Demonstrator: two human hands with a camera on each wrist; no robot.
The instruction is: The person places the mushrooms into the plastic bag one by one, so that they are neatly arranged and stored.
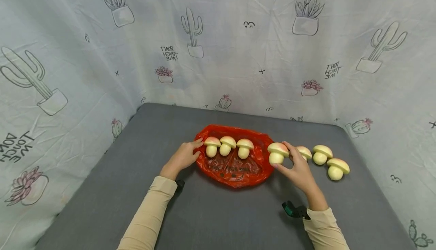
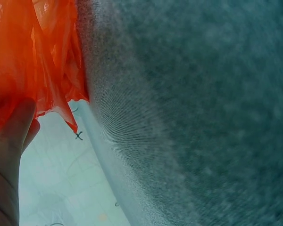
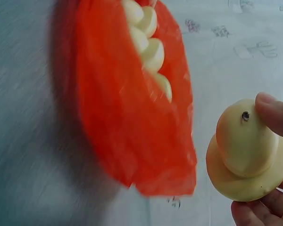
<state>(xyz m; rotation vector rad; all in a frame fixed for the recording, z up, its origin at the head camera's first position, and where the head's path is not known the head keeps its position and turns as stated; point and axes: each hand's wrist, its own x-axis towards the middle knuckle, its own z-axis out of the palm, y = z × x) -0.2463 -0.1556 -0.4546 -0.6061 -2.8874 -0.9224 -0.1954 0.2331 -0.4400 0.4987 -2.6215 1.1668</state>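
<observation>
My right hand (image 1: pixel 299 172) grips a pale yellow toy mushroom (image 1: pixel 277 153) with a pinkish cap, thumb on its stem and fingers at the cap. It is held at the right rim of an open red plastic bag (image 1: pixel 235 182). A small dark hole shows in the stem end of this mushroom (image 3: pixel 247 141) in the right wrist view. Inside the bag, three similar mushrooms (image 1: pixel 244 148) stand in a row, caps away from me. At the left rim my left hand (image 1: pixel 184 157) pinches the bag's edge, the thumb (image 2: pixel 14 136) against the red plastic (image 2: pixel 19 52).
To the right of the bag lie three more mushrooms (image 1: pixel 336 169) on the grey table (image 1: pixel 238 219), one partly hidden behind my right hand. A white curtain (image 1: pixel 231 53) printed with cacti surrounds the table at the back and sides.
</observation>
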